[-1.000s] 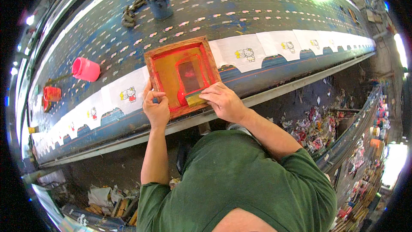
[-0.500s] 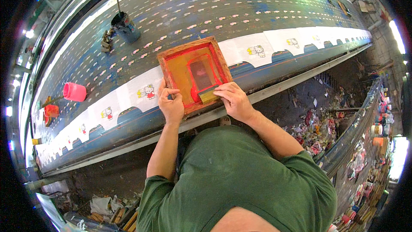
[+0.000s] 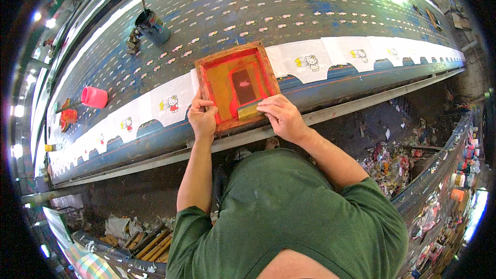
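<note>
A wooden-framed printing screen point(image 3: 219, 78) with red ink smeared round its inner edges lies over the row of white fabric pieces point(image 3: 155, 98). A dark window with a small pale patch shows in its mesh. My left hand point(image 3: 202, 117) is closed on the frame's near left corner, thumb and fingers pinched together. In my right hand point(image 3: 283, 116) is a short yellowish squeegee point(image 3: 248, 111), resting inside the frame along its near side. Pieces on both sides of the screen carry a printed cartoon cat; those to the left show red clothing, those to the right do not.
On the long dark table point(image 3: 227, 15) stand a dark ink bucket point(image 3: 155, 30) with a stick and a pink pot point(image 3: 94, 97). A red-stained block point(image 3: 68, 118) lies at far left. Scraps point(image 3: 392, 163) litter the floor at right, beside a shelf of paint jars point(image 3: 458, 180).
The view has turned and shifted slightly. The screen remains between the same printed pieces, my left hand still at its corner; the squeegee stays near the frame's near side.
</note>
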{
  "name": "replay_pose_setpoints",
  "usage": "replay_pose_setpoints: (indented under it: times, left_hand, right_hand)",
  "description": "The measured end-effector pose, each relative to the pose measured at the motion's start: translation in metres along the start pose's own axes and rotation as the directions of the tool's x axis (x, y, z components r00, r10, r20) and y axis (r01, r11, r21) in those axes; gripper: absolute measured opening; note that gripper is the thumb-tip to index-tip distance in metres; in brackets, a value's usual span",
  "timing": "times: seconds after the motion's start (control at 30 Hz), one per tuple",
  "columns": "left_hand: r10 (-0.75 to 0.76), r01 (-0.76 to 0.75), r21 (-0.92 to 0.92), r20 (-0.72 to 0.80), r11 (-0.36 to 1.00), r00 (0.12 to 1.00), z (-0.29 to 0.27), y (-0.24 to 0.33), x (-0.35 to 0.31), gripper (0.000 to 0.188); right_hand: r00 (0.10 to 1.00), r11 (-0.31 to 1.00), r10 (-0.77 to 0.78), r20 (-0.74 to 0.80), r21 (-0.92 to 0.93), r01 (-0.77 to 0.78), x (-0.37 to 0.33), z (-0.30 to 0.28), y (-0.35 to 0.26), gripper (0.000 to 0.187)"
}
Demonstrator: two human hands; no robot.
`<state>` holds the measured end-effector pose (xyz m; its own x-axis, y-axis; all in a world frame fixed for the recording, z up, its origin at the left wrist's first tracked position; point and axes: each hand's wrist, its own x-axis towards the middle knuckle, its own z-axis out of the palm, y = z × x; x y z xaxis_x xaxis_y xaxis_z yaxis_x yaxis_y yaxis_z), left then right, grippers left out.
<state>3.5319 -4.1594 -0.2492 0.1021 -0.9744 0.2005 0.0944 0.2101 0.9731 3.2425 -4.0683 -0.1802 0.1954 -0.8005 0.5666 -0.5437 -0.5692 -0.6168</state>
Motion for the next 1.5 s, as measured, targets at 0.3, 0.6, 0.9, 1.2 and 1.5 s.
replay_pose_setpoints:
  times: [0.3, 0.6, 0.9, 1.2, 1.5]
  left_hand:
    - [-0.047, 0.047, 0.166, -0.005, 0.985, 0.999, -0.001, -0.001, 0.003, 0.017]
    - [0.053, -0.052, 0.282, 0.003, 0.958, 0.999, 0.005, 0.006, -0.003, 0.016]
    - [0.008, 0.001, 0.333, -0.025, 0.943, 1.000, 0.005, 0.008, -0.004, 0.016]
    - [-0.071, 0.075, 0.251, -0.027, 0.965, 0.997, 0.004, 0.008, -0.003, 0.018]
    - [-0.066, 0.083, 0.340, -0.059, 0.937, 0.996, 0.002, 0.015, -0.004, 0.017]
  right_hand:
    - [0.999, 0.997, 0.045, -0.010, -0.068, -0.046, 0.017, 0.003, -0.007, 0.033]
    - [0.955, 0.939, 0.003, 0.295, -0.331, 0.100, 0.036, 0.000, -0.020, 0.037]
    - [0.879, 0.948, 0.119, 0.462, -0.315, 0.037, 0.086, -0.010, 0.008, 0.034]
    - [0.959, 0.945, 0.021, 0.281, -0.320, 0.073, 0.134, 0.017, 0.072, 0.036]
    - [0.920, 0.933, -0.133, 0.369, -0.266, 0.242, 0.088, 0.005, 0.048, 0.041]
